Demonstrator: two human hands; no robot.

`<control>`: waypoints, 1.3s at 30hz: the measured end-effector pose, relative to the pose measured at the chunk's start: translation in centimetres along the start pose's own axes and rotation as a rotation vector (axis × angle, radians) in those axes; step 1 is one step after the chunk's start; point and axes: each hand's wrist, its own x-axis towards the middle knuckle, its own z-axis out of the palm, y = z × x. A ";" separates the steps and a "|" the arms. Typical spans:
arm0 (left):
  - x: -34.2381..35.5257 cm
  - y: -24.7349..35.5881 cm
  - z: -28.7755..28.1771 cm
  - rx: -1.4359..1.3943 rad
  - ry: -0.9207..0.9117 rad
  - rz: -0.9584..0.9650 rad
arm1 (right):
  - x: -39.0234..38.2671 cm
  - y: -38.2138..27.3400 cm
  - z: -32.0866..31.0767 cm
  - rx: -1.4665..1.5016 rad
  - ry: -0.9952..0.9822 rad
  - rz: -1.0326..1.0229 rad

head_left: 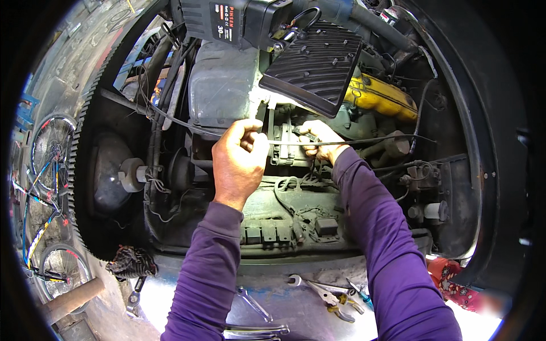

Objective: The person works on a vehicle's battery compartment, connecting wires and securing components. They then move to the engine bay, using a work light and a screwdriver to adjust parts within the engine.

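My left hand [239, 156] is closed, its fingers curled round a thin black cable [364, 140] that runs left and right across the engine bay. The cable passes over my right hand [323, 141], whose fingers are bent in against a grey metal part [282, 145] between the two hands. What those fingertips grip is hidden. Just above sits a flat black ribbed panel [313, 65] lit brightly from beneath. A grey box-shaped tank or cover [223, 85] lies beyond my left hand, and a yellow engine cover [381, 98] is beyond my right.
A black-cased work lamp [227, 23] stands at the far side. Along the near body panel lie pliers [335, 301], an open-ended wrench [296, 280] and other wrenches [254, 304]. A dark rag [132, 261] rests at left. Bicycles [54, 148] stand on the floor; red patterned cloth [452, 281] shows at right.
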 end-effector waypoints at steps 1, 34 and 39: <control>0.0 0.0 0.0 0.003 0.002 0.000 | 0.0 -0.2 0.0 -0.018 -0.009 0.023; 0.4 -0.8 0.0 0.130 -0.032 0.102 | -33.7 10.1 17.3 -1.607 0.096 -0.412; 0.4 -1.0 0.2 0.122 -0.029 0.132 | -37.2 19.4 22.5 -1.594 0.246 -0.364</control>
